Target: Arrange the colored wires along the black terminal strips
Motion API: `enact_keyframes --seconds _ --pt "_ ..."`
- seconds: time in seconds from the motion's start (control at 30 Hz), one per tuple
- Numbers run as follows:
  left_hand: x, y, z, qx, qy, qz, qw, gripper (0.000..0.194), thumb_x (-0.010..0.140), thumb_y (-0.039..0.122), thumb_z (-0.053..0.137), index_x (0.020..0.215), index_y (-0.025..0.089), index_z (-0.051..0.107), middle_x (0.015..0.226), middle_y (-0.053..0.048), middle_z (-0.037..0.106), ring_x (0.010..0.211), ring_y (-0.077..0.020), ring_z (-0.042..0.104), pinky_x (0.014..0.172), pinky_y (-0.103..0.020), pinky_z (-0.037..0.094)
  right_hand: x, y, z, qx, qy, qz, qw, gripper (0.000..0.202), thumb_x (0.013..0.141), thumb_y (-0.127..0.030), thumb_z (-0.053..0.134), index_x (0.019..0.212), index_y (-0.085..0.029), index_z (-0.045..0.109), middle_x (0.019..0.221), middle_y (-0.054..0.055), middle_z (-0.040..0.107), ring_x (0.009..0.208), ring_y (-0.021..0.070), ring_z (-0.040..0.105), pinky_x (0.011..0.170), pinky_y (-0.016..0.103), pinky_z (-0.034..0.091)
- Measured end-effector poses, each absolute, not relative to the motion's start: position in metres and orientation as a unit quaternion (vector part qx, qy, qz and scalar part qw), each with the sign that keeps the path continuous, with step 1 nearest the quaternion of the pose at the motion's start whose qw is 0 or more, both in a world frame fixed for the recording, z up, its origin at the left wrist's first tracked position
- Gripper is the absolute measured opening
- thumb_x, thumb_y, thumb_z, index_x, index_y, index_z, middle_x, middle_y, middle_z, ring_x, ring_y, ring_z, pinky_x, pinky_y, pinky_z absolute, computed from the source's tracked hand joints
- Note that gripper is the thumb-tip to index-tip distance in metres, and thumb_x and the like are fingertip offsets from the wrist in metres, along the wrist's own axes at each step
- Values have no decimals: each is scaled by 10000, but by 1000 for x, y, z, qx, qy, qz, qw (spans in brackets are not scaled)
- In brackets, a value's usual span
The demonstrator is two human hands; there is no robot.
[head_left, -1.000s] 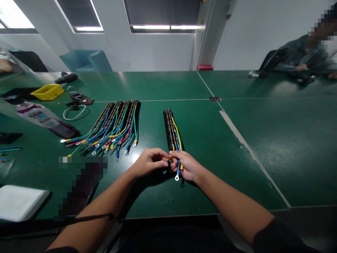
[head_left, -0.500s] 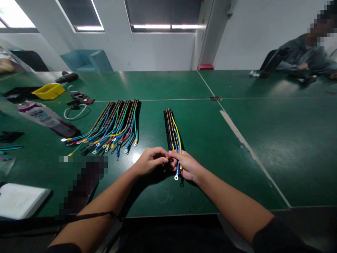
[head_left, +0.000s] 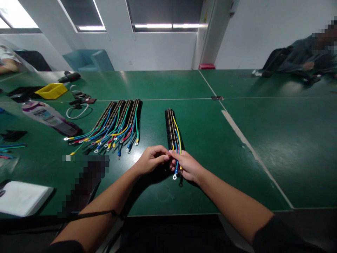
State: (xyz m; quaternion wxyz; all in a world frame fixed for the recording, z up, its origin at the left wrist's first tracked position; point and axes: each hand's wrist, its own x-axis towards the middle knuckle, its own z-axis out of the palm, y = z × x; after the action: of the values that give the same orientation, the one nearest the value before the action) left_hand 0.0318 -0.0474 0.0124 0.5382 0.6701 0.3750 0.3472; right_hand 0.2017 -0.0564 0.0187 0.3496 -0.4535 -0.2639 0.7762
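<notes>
A black terminal strip (head_left: 170, 130) lies lengthwise in front of me, with yellow and blue wires running from its near end. My right hand (head_left: 189, 166) is closed round these wires just below the strip. A blue wire's ring terminal (head_left: 174, 176) sticks out under its fingers. Thumb and forefinger of my left hand (head_left: 151, 161) pinch a short wire's end, which shows as a small yellow-red spot between both hands; my fingers hide most of it. Left of my hands, several similar terminal strips (head_left: 135, 109) lie side by side, their coloured wires and ring terminals fanned toward me.
At the left lie a bottle (head_left: 50, 117), a yellow tray (head_left: 52, 91), a white cable (head_left: 79, 112), a white box (head_left: 25, 198) and a dark, pixelated object (head_left: 84, 184). A person (head_left: 300, 61) sits at the far right of the green table (head_left: 252, 116); another's arm shows far left.
The view has shifted slightly, so the scene sits a little further right. The blue wire's ring terminal has swung slightly left. Both hands keep nearly the same grip.
</notes>
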Motion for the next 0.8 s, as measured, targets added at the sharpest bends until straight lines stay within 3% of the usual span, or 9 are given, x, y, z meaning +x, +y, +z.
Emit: enact_keyframes --seconds 0.4,0.63,0.8 --pt "35 -47 13 652 383 350 553 234 853 349 601 814 121 574 630 15 580 551 -69 491 518 -172 379 197 -57 22 -456 -273 769 354 162 901 -183 523 758 -123 568 586 13 595 435 77 531 407 180 439" --pt "31 -48 16 655 378 349 554 196 833 311 626 870 121 661 735 -27 670 625 -95 578 598 -202 464 201 -57 22 -447 -264 780 350 182 910 -192 511 756 -117 572 514 -12 546 418 81 532 400 177 435" --pt "32 -46 15 647 381 351 560 210 826 320 633 835 110 650 701 -23 656 607 -88 563 575 -190 436 200 -57 23 -445 -273 778 350 175 912 -182 505 764 -117 573 556 -2 575 433 75 540 401 169 439"
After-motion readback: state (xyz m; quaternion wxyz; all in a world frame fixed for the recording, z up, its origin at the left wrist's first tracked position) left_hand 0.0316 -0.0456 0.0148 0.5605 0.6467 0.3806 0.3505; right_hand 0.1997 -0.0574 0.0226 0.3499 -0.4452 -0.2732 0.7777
